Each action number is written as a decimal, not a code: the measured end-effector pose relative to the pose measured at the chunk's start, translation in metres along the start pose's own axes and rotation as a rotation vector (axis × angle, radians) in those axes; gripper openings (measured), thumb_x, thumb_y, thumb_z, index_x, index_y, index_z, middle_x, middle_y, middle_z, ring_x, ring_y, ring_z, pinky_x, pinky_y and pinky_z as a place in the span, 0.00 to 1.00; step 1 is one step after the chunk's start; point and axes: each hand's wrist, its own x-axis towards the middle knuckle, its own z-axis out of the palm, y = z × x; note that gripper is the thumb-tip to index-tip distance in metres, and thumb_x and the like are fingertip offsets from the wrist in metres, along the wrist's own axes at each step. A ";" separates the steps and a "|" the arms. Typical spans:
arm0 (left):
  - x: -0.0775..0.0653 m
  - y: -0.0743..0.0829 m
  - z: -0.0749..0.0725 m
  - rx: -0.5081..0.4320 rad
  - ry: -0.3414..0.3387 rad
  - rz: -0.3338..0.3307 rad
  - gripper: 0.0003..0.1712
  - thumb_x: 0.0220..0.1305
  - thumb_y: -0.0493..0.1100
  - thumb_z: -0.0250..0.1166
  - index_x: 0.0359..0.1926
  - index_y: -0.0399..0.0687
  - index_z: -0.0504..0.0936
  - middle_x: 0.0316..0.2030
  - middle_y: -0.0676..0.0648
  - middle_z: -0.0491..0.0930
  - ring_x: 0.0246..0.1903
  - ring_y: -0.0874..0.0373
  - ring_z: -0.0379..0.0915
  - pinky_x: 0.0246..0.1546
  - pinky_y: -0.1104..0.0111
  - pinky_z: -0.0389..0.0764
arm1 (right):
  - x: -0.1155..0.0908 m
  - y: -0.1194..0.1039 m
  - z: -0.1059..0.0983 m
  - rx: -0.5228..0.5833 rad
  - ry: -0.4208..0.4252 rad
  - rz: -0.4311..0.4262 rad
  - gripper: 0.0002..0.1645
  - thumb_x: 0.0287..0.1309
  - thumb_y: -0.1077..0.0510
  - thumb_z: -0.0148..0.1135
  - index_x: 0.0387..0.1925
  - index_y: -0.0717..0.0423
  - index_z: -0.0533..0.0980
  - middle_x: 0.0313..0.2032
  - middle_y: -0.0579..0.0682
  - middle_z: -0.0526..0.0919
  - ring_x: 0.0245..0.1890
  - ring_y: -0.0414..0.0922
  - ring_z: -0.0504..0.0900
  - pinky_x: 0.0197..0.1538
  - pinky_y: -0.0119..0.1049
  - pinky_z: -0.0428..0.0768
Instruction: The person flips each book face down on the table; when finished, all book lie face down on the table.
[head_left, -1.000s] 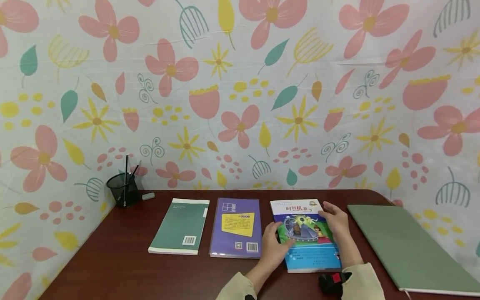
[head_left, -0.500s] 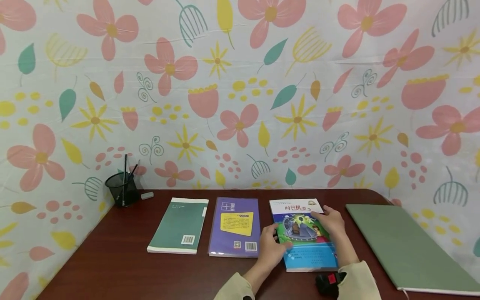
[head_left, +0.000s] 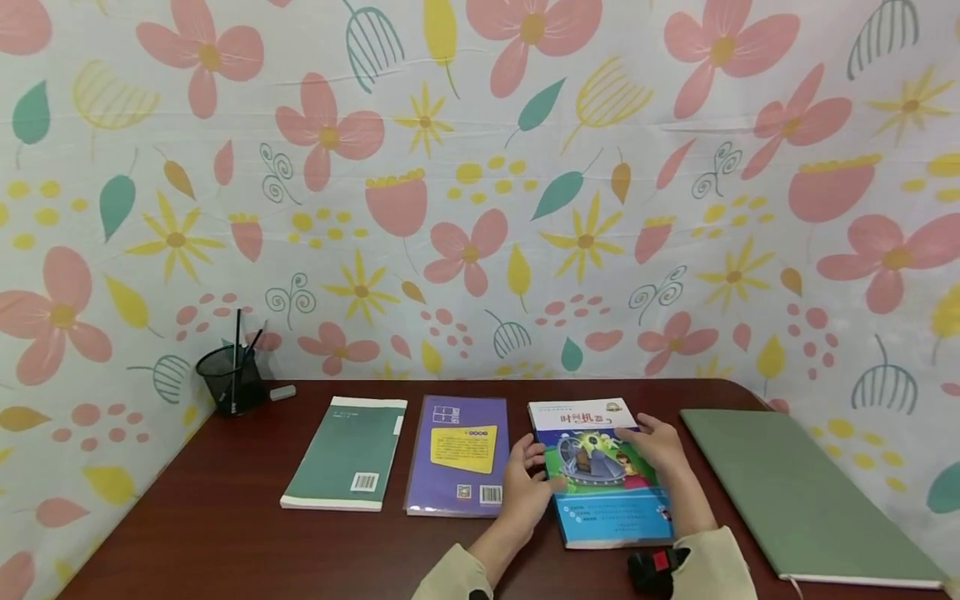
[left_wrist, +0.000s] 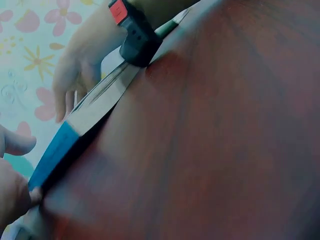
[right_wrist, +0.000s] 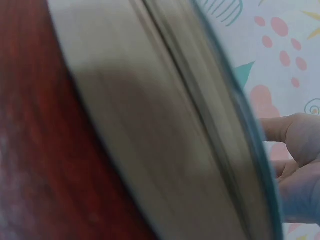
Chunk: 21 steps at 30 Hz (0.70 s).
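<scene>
A thick book (head_left: 592,475) with a colorful illustrated cover lies face up on the desk. Beside its left edge is my left hand (head_left: 521,492), fingers slightly spread and thumb by the cover's edge. Seen from the left wrist, that hand (left_wrist: 12,190) is at the blue spine (left_wrist: 55,150), fingertips low by the desk. My right hand (head_left: 660,446) rests at the upper right of the book, thumb over the cover. The right wrist view shows the book's page edges (right_wrist: 140,125) up close, with the right hand (right_wrist: 302,170) beyond. Its fingertips are partly hidden there.
A purple book (head_left: 450,467) and a green book (head_left: 348,458) lie in a row to the left. To the right is a large flat green folder or notebook (head_left: 802,492). A mesh pen holder (head_left: 231,383) and small grey block (head_left: 282,392) stand at back left.
My left fingers have eased leftward off the book's left edge. The right thumb has slid further inward over the cover. The whole head view has shifted slightly; the books keep their places.
</scene>
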 end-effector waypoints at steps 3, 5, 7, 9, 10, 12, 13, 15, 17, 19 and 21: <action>-0.001 0.001 0.002 -0.017 0.046 -0.006 0.41 0.50 0.28 0.71 0.66 0.35 0.66 0.60 0.35 0.69 0.55 0.45 0.72 0.55 0.56 0.79 | -0.002 -0.001 -0.001 0.034 -0.025 0.006 0.43 0.67 0.53 0.53 0.73 0.71 0.48 0.70 0.76 0.55 0.64 0.65 0.66 0.65 0.54 0.70; -0.001 0.001 0.004 -0.027 0.066 -0.019 0.39 0.50 0.28 0.71 0.65 0.34 0.68 0.61 0.34 0.67 0.57 0.43 0.71 0.56 0.56 0.78 | -0.002 -0.001 -0.002 0.076 -0.038 0.015 0.42 0.69 0.54 0.51 0.73 0.71 0.48 0.70 0.75 0.54 0.68 0.66 0.62 0.68 0.55 0.66; 0.000 0.002 0.004 -0.056 0.064 -0.027 0.39 0.50 0.28 0.71 0.64 0.32 0.68 0.62 0.31 0.67 0.60 0.39 0.69 0.59 0.55 0.77 | -0.002 0.000 -0.004 0.114 -0.040 0.028 0.40 0.70 0.55 0.49 0.74 0.69 0.47 0.71 0.74 0.53 0.70 0.66 0.58 0.71 0.56 0.62; 0.001 0.002 0.003 -0.102 0.038 -0.048 0.39 0.51 0.28 0.70 0.65 0.30 0.67 0.63 0.30 0.67 0.62 0.37 0.68 0.59 0.56 0.77 | -0.001 0.002 -0.006 0.141 -0.038 0.040 0.40 0.70 0.56 0.49 0.74 0.68 0.47 0.72 0.72 0.52 0.72 0.66 0.55 0.72 0.57 0.59; 0.002 0.002 0.002 -0.128 0.024 -0.063 0.39 0.52 0.28 0.70 0.65 0.29 0.66 0.62 0.29 0.67 0.62 0.35 0.68 0.59 0.56 0.77 | -0.001 0.003 -0.007 0.147 -0.039 0.043 0.40 0.70 0.56 0.48 0.74 0.68 0.46 0.72 0.72 0.52 0.72 0.66 0.53 0.73 0.57 0.57; 0.003 0.002 0.001 -0.171 0.009 -0.097 0.40 0.52 0.29 0.70 0.66 0.28 0.65 0.62 0.28 0.67 0.62 0.35 0.68 0.58 0.56 0.78 | -0.001 0.006 -0.008 0.146 -0.041 0.045 0.39 0.71 0.56 0.48 0.74 0.67 0.46 0.72 0.71 0.51 0.73 0.66 0.53 0.73 0.57 0.57; 0.004 0.003 0.000 -0.191 0.006 -0.112 0.41 0.52 0.29 0.70 0.66 0.28 0.64 0.63 0.28 0.67 0.62 0.36 0.67 0.58 0.57 0.78 | 0.000 0.007 -0.008 0.144 -0.044 0.044 0.39 0.71 0.56 0.48 0.74 0.67 0.46 0.72 0.71 0.51 0.73 0.66 0.52 0.73 0.57 0.57; 0.005 0.004 -0.001 -0.226 0.000 -0.134 0.41 0.52 0.30 0.70 0.67 0.27 0.63 0.64 0.29 0.66 0.63 0.37 0.66 0.60 0.56 0.76 | 0.000 0.008 -0.008 0.138 -0.048 0.033 0.39 0.71 0.56 0.48 0.74 0.67 0.46 0.72 0.72 0.51 0.72 0.67 0.53 0.73 0.57 0.57; 0.006 0.005 -0.002 -0.231 -0.003 -0.141 0.41 0.52 0.30 0.70 0.67 0.26 0.64 0.64 0.29 0.66 0.63 0.38 0.66 0.61 0.55 0.75 | 0.000 0.008 -0.008 0.137 -0.053 0.025 0.39 0.71 0.56 0.47 0.74 0.67 0.47 0.72 0.72 0.52 0.72 0.67 0.54 0.72 0.57 0.58; 0.006 0.005 -0.002 -0.222 -0.029 -0.144 0.41 0.53 0.31 0.70 0.67 0.27 0.64 0.63 0.31 0.69 0.61 0.41 0.69 0.60 0.56 0.75 | 0.000 0.008 -0.008 0.134 -0.063 0.018 0.39 0.71 0.55 0.47 0.74 0.67 0.47 0.72 0.72 0.53 0.72 0.66 0.55 0.72 0.57 0.59; 0.005 0.004 -0.001 -0.206 -0.061 -0.142 0.42 0.53 0.30 0.70 0.68 0.28 0.63 0.61 0.33 0.71 0.56 0.45 0.72 0.57 0.59 0.77 | 0.000 0.008 -0.007 0.131 -0.069 0.014 0.39 0.71 0.55 0.48 0.74 0.67 0.47 0.71 0.71 0.54 0.71 0.66 0.56 0.72 0.57 0.59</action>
